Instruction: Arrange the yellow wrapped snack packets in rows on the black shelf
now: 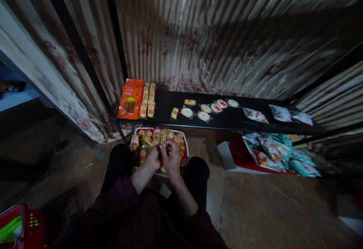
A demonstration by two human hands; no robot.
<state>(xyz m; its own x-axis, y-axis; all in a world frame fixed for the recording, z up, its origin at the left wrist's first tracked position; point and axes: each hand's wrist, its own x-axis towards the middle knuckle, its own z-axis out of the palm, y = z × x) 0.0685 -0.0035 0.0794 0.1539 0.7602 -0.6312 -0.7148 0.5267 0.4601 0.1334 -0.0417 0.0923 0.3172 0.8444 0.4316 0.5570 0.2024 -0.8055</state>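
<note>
Both hands meet above a red-and-white basket [186, 151] filled with small yellow individually wrapped cakes [142, 156]. My left hand [153, 159] is closed, its fingers pressed together beside the right one. My right hand [171, 159] is curled, thumb against fingertips. Between and just beyond the fingers is a pale yellow wrapped snack [163, 135] in clear film, which both hands appear to pinch at its near end. The fingers hide much of their grip, and the exact kind of snack is hard to make out.
Above the basket runs a black shelf [170, 94] with orange snack pouches [130, 99], rows of yellow cakes [148, 101], round wrapped pastries [204, 116] and bags [255, 115]. A box of snack bags [272, 150] stands lower right. A red basket [32, 224] sits lower left.
</note>
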